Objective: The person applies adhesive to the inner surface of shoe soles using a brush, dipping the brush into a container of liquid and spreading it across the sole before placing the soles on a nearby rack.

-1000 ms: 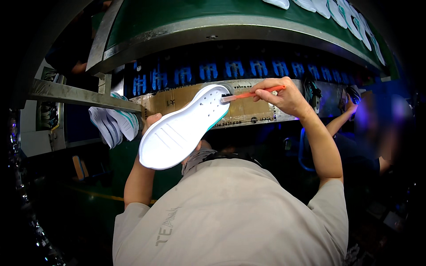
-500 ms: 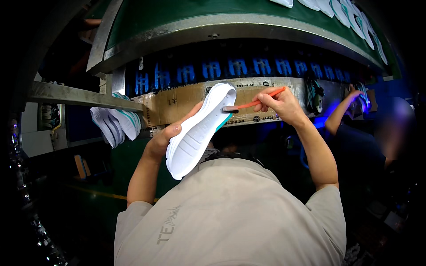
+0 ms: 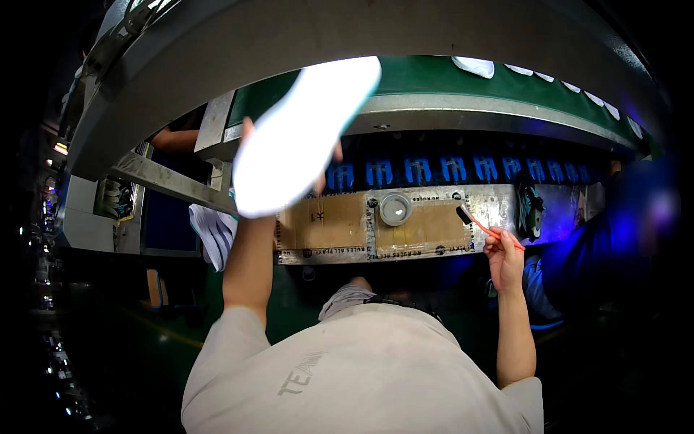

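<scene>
My left hand [image 3: 319, 185] is raised at the left, gripping a white shoe sole [image 3: 296, 137] that looks overexposed and a little blurred. The sole covers most of that hand; some fingers show at its two sides. Its upper end overlaps the green conveyor belt [image 3: 412, 76]. Lower on the right, my right hand [image 3: 504, 264] is closed round the orange handle of a small brush [image 3: 483, 226]. The brush's dark bristles are over the right end of the cardboard-covered bench [image 3: 426, 235]. A round bowl of pale liquid [image 3: 382, 210] stands on that cardboard.
A metal frame beam [image 3: 405, 25] crosses above. White soles [image 3: 473, 67] lie along the belt. Several more soles [image 3: 210, 235] hang or stand at the left. Blue holders [image 3: 417, 171] line the space under the belt. A dark shoe [image 3: 531, 212] is on the bench near a co-worker [image 3: 600, 253].
My left hand has carried the sole up and away toward the belt. The brush has left the sole and moved down to the right. The bowl now shows.
</scene>
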`<move>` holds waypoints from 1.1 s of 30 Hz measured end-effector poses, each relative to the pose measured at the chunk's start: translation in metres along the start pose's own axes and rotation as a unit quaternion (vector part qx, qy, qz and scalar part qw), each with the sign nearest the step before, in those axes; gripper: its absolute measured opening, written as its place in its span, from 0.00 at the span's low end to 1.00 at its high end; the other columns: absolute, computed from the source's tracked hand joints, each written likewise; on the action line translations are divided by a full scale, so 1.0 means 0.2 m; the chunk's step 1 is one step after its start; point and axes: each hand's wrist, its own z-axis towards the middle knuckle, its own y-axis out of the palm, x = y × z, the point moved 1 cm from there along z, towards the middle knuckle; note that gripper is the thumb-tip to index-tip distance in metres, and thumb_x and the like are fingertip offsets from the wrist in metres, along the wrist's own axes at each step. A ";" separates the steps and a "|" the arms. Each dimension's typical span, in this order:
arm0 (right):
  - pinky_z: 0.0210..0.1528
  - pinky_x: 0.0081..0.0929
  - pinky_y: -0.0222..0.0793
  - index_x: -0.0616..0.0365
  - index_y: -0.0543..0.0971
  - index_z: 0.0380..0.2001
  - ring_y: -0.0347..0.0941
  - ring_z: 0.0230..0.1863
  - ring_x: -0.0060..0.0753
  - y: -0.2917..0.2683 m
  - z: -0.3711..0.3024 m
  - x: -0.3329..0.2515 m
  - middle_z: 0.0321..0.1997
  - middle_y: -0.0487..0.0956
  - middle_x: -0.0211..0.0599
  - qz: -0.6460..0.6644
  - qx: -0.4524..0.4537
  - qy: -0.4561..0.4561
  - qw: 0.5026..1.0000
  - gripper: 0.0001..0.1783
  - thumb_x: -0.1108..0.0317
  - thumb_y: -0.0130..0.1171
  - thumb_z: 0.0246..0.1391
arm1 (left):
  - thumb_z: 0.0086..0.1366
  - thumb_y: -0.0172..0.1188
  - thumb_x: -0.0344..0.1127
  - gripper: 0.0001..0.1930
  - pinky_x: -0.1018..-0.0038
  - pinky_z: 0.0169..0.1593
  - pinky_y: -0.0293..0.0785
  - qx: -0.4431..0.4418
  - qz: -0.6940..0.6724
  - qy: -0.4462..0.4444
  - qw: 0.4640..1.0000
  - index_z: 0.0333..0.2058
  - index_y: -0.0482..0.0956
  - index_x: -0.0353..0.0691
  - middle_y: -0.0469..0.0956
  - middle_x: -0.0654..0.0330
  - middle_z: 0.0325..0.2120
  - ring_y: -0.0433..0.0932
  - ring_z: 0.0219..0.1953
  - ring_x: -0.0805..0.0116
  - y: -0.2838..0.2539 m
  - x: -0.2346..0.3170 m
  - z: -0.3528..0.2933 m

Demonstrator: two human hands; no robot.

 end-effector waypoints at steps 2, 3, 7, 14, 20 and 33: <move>0.43 0.26 0.74 0.65 0.82 0.48 0.80 0.37 0.27 0.03 -0.04 0.05 0.37 0.85 0.37 -0.006 -0.008 0.009 1.000 0.16 0.61 0.56 0.72 | 0.74 0.45 0.68 0.49 0.64 0.38 0.85 -0.041 0.014 0.068 0.997 0.74 0.48 0.26 0.63 0.19 0.61 0.82 0.51 0.46 -0.13 0.36 0.24; 0.43 0.25 0.74 0.65 0.82 0.48 0.80 0.38 0.27 0.03 -0.06 0.08 0.37 0.85 0.37 -0.012 -0.012 0.014 1.000 0.16 0.61 0.56 0.72 | 0.76 0.41 0.67 0.48 0.68 0.36 0.83 0.022 0.011 0.143 0.989 0.74 0.47 0.26 0.64 0.22 0.62 0.82 0.47 0.50 -0.15 0.43 0.31; 0.43 0.26 0.76 0.65 0.81 0.52 0.82 0.40 0.28 0.05 -0.15 0.22 0.39 0.86 0.41 -0.032 -0.030 0.014 0.999 0.16 0.63 0.56 0.73 | 0.80 0.31 0.64 0.42 0.75 0.32 0.77 0.282 0.205 0.193 0.917 0.69 0.60 0.27 0.74 0.32 0.58 0.80 0.37 0.60 -0.15 0.17 0.40; 0.47 0.23 0.75 0.63 0.81 0.54 0.79 0.41 0.23 0.23 -0.21 0.53 0.45 0.85 0.37 -0.214 -0.165 0.024 0.962 0.16 0.64 0.53 0.75 | 0.82 0.39 0.53 0.29 0.72 0.34 0.83 0.381 0.247 -0.059 0.889 0.65 0.70 0.33 0.84 0.43 0.49 0.86 0.34 0.61 -0.37 -0.79 -0.59; 0.45 0.23 0.74 0.61 0.78 0.47 0.77 0.39 0.22 0.40 -0.24 0.80 0.44 0.82 0.35 -0.280 -0.223 0.035 0.933 0.13 0.63 0.49 0.76 | 0.74 0.58 0.46 0.29 0.72 0.36 0.83 0.534 0.451 -0.289 0.654 0.64 0.74 0.30 0.83 0.46 0.49 0.86 0.35 0.64 -0.43 -1.00 -1.37; 0.55 0.28 0.70 0.59 0.70 0.43 0.73 0.47 0.29 1.56 -0.04 1.70 0.46 0.78 0.37 -0.277 -0.285 0.081 0.914 0.14 0.68 0.67 0.65 | 0.57 0.69 0.63 0.46 0.56 0.60 0.76 0.706 0.657 -0.140 0.224 0.59 0.75 0.24 0.81 0.33 0.51 0.80 0.54 0.37 -0.80 0.64 -2.53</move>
